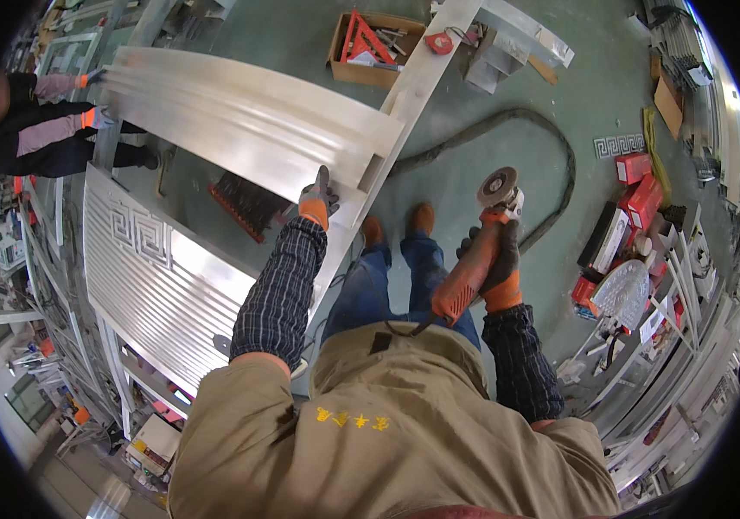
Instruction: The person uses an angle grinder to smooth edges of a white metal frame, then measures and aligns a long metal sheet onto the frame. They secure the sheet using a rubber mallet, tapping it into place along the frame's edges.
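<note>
My right hand [503, 259], in a dark glove with an orange cuff, is closed around a red angle grinder [470, 269]. The grinder's disc [497, 187] points away from me, and its cord runs back towards my waist. My left hand [319, 200], gloved the same way, touches the near edge of a long ribbed sheet-metal panel [234, 107]. One digit lies extended on the panel; whether the others grip its edge is hidden. The panel's right end rests on a metal beam [370, 188]. At its far left end are another person's gloved hands [94, 117].
A slatted metal panel [156, 272] with a key pattern lies to the left. A cardboard box [370, 74] holds a red set square. Near the beam's far end sits a red tape measure [439, 43]. A dark hose [561, 149] loops over the floor; red boxes [643, 201] are at right.
</note>
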{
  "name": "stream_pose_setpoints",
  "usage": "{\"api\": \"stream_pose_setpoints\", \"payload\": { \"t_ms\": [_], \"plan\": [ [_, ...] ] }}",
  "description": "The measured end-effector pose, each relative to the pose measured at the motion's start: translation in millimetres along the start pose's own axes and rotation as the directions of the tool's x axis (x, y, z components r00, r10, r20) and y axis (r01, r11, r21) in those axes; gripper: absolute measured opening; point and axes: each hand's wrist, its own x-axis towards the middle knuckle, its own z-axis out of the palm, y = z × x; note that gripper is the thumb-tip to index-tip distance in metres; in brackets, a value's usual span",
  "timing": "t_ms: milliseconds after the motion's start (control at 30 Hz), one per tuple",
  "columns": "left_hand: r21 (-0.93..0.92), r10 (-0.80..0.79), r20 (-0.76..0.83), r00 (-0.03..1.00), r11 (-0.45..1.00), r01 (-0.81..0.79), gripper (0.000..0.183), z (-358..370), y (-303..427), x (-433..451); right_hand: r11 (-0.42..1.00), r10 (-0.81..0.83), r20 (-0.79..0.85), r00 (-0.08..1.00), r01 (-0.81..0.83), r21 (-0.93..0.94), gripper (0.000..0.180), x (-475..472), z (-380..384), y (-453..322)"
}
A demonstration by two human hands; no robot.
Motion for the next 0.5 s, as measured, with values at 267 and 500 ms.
{"api": "stream_pose_setpoints", "payload": {
  "t_ms": [267, 500],
  "plan": [
    [0.437, 0.294, -0.108, 0.95, 0.872, -0.22, 0.071, 29, -16, 76, 0.998, 0.031, 0.079, 0.996, -0.028, -0.048, 0.07, 21, -36, -22],
    [0.039, -0.004, -0.025, 1.0, 0.999, 0.005, 0.06, 17, 6, 46, 0.995, 0.069, 0.063, 0.996, -0.065, -0.071, 0.062, 42, -9, -27]
  ]
}}
